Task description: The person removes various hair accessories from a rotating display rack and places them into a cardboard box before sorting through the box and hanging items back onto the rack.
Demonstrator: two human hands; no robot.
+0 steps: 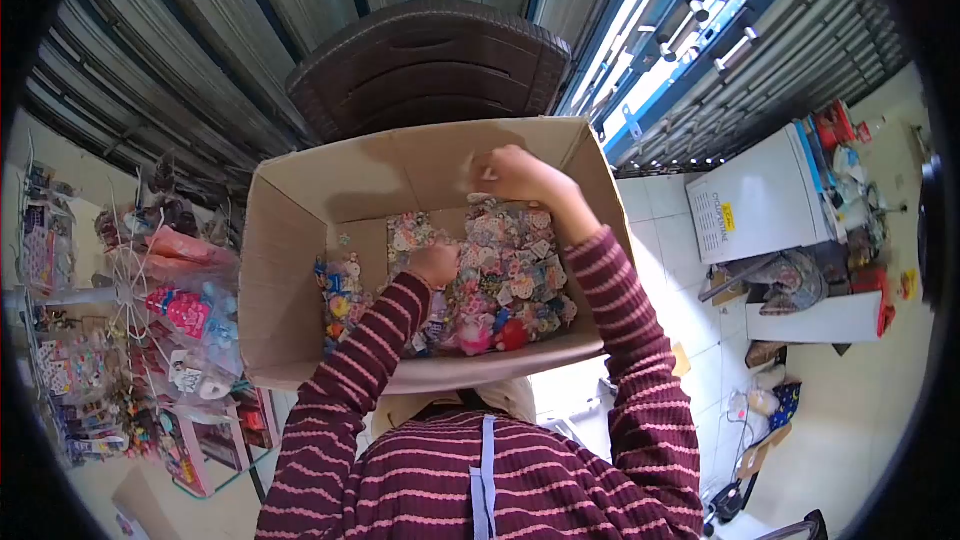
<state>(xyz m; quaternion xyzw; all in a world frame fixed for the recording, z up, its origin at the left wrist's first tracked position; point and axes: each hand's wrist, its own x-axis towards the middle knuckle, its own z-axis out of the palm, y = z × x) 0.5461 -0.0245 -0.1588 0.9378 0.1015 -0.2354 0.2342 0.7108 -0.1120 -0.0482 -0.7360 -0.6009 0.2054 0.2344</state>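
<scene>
A large open cardboard box (290, 280) stands in front of me, with many small colourful packets (510, 250) covering much of its bottom. Among them, near the box's front side, lie a pink fluffy item (474, 333) and a red item (511, 335). My left hand (435, 265) is down on the packets near the middle, its fingers curled; what it grips, if anything, is too small to tell. My right hand (505, 172) is raised by the far wall of the box, above the packets. Its fingers are bent and blurred, and nothing can be made out in them.
A dark brown plastic chair (430, 70) stands behind the box. Racks of hanging packaged goods (180, 310) are at the left. On the right are a white box-shaped unit (755, 195) with items on it, a tiled floor (665, 240) and cables. Metal shutters rise behind.
</scene>
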